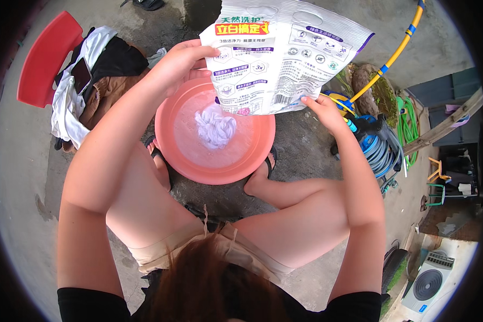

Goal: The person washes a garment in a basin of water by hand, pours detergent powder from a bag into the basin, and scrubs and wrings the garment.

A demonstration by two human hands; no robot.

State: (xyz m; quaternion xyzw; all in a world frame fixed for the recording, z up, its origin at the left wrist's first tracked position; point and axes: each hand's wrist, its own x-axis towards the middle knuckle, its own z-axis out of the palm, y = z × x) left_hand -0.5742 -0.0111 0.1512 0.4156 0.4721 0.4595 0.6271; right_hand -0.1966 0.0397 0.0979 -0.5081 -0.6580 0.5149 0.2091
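Both hands hold up a white and purple laundry detergent bag point(275, 60), its printed side facing me. My left hand point(187, 64) pinches the bag's left edge, thumb on the front. At the lower right corner, my right hand point(327, 112) grips it with the thumb in front. Beneath the bag, a pink plastic basin point(215, 178) stands on the ground between my feet. A bunched white cloth point(216, 128) sits in the cloudy, sudsy water inside. The bag hides part of the basin's far rim.
On the left, a red plastic chair point(50, 60) bears piled clothes point(104, 96) and a smartphone point(81, 75). A hose reel point(380, 145), yellow hose point(402, 50) and mossy rock point(372, 90) stand to the right. Farther off are a green hose point(407, 129) and an air-conditioner unit point(428, 281).
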